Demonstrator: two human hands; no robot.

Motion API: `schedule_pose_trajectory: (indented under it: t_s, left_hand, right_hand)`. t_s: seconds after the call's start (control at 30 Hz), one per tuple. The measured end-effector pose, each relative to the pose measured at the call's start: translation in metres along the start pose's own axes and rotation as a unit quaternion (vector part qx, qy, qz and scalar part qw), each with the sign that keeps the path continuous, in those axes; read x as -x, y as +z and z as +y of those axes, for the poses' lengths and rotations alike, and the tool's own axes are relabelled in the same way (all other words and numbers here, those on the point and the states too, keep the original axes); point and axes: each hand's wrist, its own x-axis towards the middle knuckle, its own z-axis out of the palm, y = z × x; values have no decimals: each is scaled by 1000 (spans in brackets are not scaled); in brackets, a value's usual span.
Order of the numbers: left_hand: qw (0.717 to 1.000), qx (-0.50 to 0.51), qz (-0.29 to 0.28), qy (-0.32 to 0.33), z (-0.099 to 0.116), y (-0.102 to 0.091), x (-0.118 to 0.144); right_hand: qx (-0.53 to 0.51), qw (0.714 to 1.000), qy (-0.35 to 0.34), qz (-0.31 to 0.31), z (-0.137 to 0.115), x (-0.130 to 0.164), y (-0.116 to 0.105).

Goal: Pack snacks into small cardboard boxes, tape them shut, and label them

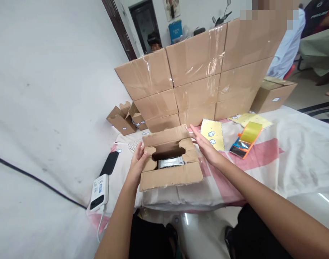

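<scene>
Item: small carton (169,163), at the table's (301,151) near edge, flaps half folded, a silvery packet (171,162) showing through the gap. Left hand (138,160) gripped the carton's left flap, fingers curled over it; right hand (204,144) lay flat and spread against the right flap. Step judged: closing the flaps; next move would call for pressing them level. Left of carton: power bank (99,192), phone (109,163), at the table's left edge. Right of carton: sticker sheet (213,133), tape roll (250,132), open cloth beyond. Behind carton: stacked boxes (196,72), walling off the far side.
</scene>
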Motion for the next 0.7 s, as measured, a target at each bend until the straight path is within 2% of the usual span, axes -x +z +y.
schedule_pose_trajectory:
  t_s: [0.1, 0.2, 0.33, 0.43, 0.53, 0.63, 0.7]
  left_hand:
    - [998, -29, 41, 48, 10, 0, 3]
    - [994, -80, 6, 69, 16, -2, 6]
    - [996, -67, -11, 60, 15, -2, 7]
    - [998, -39, -16, 55, 12, 0, 4]
    - [999, -13, -16, 38, 12, 2, 1]
    - [999, 41, 11, -8, 19, 0, 0]
    - [997, 64, 34, -6, 26, -4, 1]
  right_hand:
    - [51, 997, -64, 10, -3, 2, -6]
    - [182, 976, -117, -26, -7, 7, -21]
    - [291, 943, -119, -108, -13, 26, -38]
    - [320, 929, -116, -147, -20, 42, -30]
    - [300, 940, -125, -105, -24, 50, -6]
    - [229, 969, -92, -8, -23, 47, 15]
    - [169, 983, -58, 47, -18, 42, 23]
